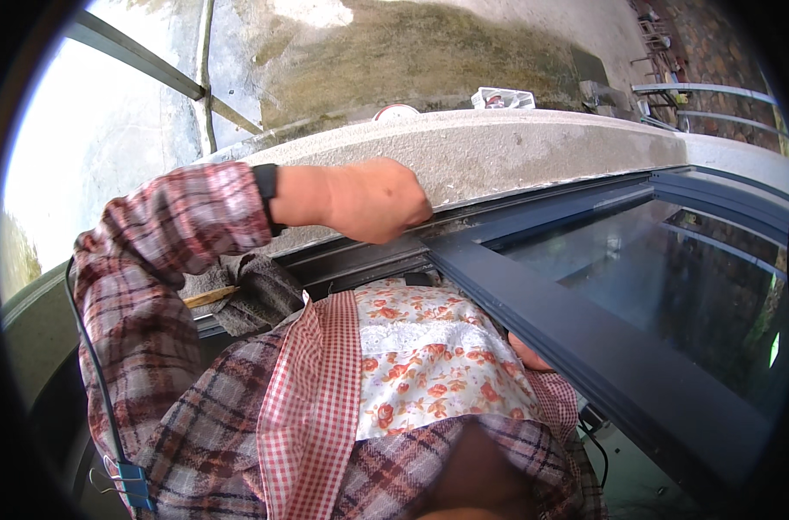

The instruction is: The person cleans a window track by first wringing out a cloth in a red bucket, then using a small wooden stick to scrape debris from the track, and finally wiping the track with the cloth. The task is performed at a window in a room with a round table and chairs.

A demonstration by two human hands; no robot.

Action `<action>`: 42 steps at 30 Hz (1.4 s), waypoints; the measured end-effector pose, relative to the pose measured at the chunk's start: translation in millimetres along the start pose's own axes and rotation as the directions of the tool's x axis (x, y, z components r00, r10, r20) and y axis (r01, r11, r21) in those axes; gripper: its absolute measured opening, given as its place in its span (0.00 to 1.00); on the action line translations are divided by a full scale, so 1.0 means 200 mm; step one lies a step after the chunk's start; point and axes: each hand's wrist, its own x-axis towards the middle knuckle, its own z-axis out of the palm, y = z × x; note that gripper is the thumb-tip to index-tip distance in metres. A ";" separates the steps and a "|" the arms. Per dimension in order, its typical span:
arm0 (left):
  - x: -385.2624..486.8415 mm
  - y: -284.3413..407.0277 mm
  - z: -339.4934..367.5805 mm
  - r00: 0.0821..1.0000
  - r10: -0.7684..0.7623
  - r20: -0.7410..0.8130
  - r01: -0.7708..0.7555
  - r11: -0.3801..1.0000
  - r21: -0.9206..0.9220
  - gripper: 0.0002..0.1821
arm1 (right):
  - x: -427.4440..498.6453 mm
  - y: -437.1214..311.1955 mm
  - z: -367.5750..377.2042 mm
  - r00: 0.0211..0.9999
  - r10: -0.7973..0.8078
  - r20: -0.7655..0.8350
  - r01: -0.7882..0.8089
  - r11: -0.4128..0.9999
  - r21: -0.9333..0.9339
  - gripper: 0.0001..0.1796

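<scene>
My left hand [385, 201] is at the middle of the view, slightly blurred, with curled fingers pointing away; whether it holds anything is hidden. It is over the window track [362, 253], close to the end of the dark metal window sash [537, 286]. Part of my right hand [528, 353] shows between my floral apron [433, 370] and the sash; its fingers are out of sight. A dark grey cloth [261, 296] lies left of the apron, below my left forearm, with a light wooden stick [209, 297] against it.
Beyond the track runs a rough concrete ledge [498, 146]. Past it, lower down, are a white plastic basket [504, 99] with things in it and a round red-rimmed white object [396, 112]. A metal bar [137, 55] crosses the upper left. The sash's glass pane [648, 266] fills the right.
</scene>
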 end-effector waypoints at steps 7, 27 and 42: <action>0.15 0.04 0.09 0.974 0.038 -0.222 -0.026 0.998 0.053 0.07 | 0.00 0.02 0.00 1.000 0.010 -0.005 -0.010 0.999 0.031 0.19; -0.19 0.14 -0.26 0.967 -0.026 -0.252 0.076 0.978 0.193 0.08 | -0.06 0.09 0.04 0.998 0.051 -0.026 -0.048 0.994 0.102 0.19; -0.03 -0.09 -0.13 0.949 0.085 -0.303 0.021 0.943 0.331 0.13 | 0.09 -0.01 0.18 0.951 0.176 -0.255 -0.080 0.935 0.346 0.22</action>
